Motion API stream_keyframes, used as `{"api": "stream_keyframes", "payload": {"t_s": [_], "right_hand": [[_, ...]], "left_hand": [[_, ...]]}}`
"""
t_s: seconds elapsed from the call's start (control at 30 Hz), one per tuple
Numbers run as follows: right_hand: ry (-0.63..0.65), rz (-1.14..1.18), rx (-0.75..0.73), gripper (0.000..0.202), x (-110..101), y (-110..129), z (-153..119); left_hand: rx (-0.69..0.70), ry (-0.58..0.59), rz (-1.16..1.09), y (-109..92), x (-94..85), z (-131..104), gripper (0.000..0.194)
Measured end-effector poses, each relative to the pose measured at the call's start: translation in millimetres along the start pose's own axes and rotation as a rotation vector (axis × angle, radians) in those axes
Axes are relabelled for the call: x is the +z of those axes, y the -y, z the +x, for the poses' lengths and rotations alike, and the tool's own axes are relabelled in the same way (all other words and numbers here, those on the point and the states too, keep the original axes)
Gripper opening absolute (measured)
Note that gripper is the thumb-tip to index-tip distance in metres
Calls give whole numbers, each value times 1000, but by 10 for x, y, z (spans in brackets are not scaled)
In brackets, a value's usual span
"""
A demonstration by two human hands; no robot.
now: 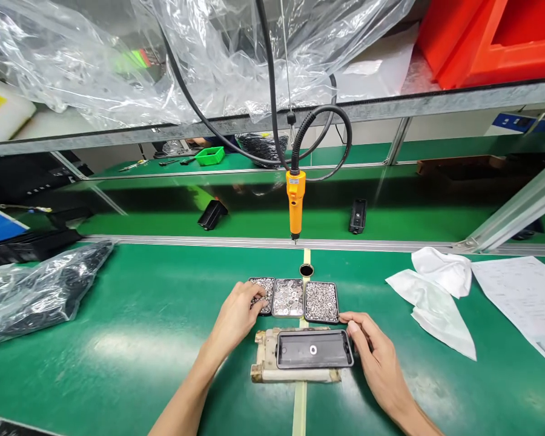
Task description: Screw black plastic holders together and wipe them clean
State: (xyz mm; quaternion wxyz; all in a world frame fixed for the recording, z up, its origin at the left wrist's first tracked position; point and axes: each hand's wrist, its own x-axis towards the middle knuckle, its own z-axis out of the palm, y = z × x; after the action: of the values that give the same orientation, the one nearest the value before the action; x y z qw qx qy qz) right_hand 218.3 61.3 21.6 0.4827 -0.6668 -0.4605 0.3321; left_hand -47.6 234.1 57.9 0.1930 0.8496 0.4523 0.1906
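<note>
My left hand [241,307] reaches into the left tray of small metal parts [267,288], its thumb and fingers drawn together; what they pinch is too small to make out. Beside that tray are a middle tray with washers [288,298] and a right tray full of small metal pieces [321,301]. A black rectangular housing [295,353] lies on a worn, taped fixture [269,375], with a small washer [313,349] inside. My right hand [372,348] is at the housing's right end, thumb and index finger apart, fingertips near the right tray's corner.
An orange electric screwdriver [296,206] hangs above the trays. Behind them is a small round black-centred piece [306,270]. White cloths [440,303] and papers [522,297] lie right, bagged black parts [49,297] left. Two black housings sit on the green surface behind.
</note>
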Motion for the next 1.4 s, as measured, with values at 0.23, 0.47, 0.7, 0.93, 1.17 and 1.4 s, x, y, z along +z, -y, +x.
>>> {"api": "stream_keyframes", "payload": {"t_s": [0.23, 0.47, 0.7, 0.93, 1.17, 1.4], "right_hand": [[-77, -38, -5, 43, -61, -70, 32], [-118, -86, -61, 44, -138, 274, 484], [-206, -35, -308, 74, 368, 1055, 1556], [-86, 47, -378, 54, 626, 1316, 2051], [-98, 202, -324, 43, 344, 1377, 1474], [22, 595, -361, 38, 349, 1642, 1033]], "left_hand": [[13, -55, -23, 79, 156, -26, 17], [10, -155, -94, 51, 160, -7, 22], [-4, -215, -180, 45, 165, 10, 24], [-64, -234, -356, 25, 135, 9, 28], [-233, -128, -728, 28, 111, -28, 32], [-191, -94, -836, -157, 114, -83, 21]]}}
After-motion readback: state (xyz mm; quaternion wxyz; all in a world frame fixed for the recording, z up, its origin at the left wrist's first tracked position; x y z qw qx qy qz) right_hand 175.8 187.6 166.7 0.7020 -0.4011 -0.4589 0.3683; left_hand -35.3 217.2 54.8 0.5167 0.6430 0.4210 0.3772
